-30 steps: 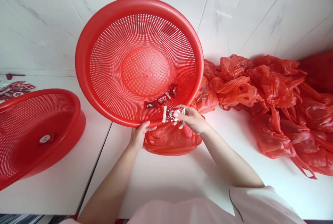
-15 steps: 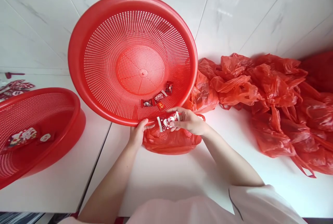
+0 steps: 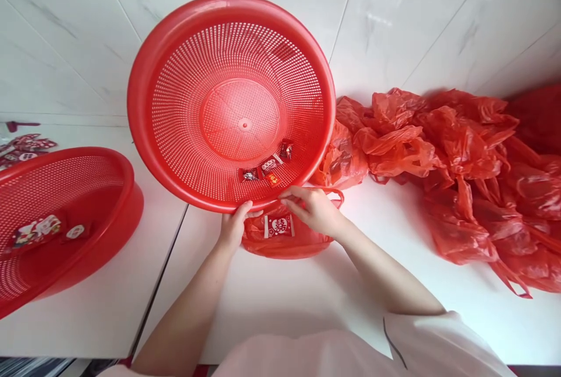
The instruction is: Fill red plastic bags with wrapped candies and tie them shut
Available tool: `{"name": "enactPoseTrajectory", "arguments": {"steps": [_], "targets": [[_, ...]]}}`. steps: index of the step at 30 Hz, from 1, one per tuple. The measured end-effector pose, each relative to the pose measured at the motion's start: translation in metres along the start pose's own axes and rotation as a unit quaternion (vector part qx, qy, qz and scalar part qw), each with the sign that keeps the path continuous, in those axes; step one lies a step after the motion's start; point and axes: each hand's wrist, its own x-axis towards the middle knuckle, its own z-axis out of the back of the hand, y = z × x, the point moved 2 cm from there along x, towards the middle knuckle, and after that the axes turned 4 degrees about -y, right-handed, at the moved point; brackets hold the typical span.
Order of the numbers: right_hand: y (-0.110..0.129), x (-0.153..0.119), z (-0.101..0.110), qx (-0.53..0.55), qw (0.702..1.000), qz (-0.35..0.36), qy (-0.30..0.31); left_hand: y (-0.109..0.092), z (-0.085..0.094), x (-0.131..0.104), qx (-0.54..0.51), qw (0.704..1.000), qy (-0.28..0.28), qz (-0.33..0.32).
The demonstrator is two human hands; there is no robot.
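A large red mesh basket [image 3: 142,149] tilts toward me, with several small wrapped sweets [image 3: 268,165] at its lower right. Below its front rim an open red plastic bag [image 3: 280,248] holds a red-and-white packet [image 3: 279,226]. My left hand [image 3: 232,226] is at the bag's left edge, against the basket rim, thumb and fingers closed on the bag's edge. Over the bag's right side, my right hand [image 3: 314,208] is open with nothing visible in it, its fingertips close to the rim.
At the left stands a second red basket [image 3: 105,237] holding some packets [image 3: 38,231]. More red packets [image 3: 27,146] lie behind it. Several filled red bags [image 3: 473,190] are piled at the right on the white table [image 3: 280,312], before a tiled wall.
The red-and-white packet has left my right hand and now lies in the bag. My right hand has moved slightly, its fingers nearer the rim. The large basket has shifted a little right.
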Motion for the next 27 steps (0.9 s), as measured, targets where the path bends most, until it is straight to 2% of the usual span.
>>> {"name": "enactPoseTrajectory", "arguments": {"steps": [2,4,6,8,11,14,16,19,20,22,27], "targets": [[0.002,0.003,0.0,-0.071,0.996,0.04,-0.047,0.002,-0.001,-0.004,0.002,1.0,0.018,0.014],[0.001,0.005,-0.003,-0.155,0.983,0.079,-0.066,0.004,-0.002,-0.008,0.006,0.999,0.034,0.032],[-0.002,0.006,-0.009,-0.201,0.973,0.104,-0.046,0.006,-0.001,-0.011,0.012,0.998,0.036,0.041],[-0.003,0.006,-0.013,-0.192,0.975,0.115,-0.002,0.007,0.0,-0.012,0.015,0.998,0.032,0.046],[0.0,0.005,-0.011,-0.094,0.99,0.096,0.045,0.007,0.002,-0.01,0.015,0.998,0.03,0.05],[0.0,0.004,-0.004,0.087,0.996,-0.001,0.007,0.004,0.0,-0.006,-0.003,0.999,0.021,0.042],[-0.004,0.005,0.0,0.252,0.964,-0.082,0.011,0.001,-0.002,-0.003,-0.017,0.999,0.016,0.036],[-0.01,0.005,0.002,0.439,0.883,-0.164,0.039,-0.002,-0.004,-0.001,-0.032,0.999,0.009,0.033],[-0.012,0.005,0.003,0.466,0.866,-0.179,0.035,-0.003,-0.005,0.0,-0.037,0.999,0.007,0.033],[-0.013,0.005,0.005,0.485,0.852,-0.197,0.015,-0.005,-0.005,0.001,-0.047,0.998,0.004,0.033],[-0.012,0.004,0.008,0.48,0.85,-0.216,-0.015,-0.006,-0.003,0.002,-0.056,0.998,0.003,0.037]]}}
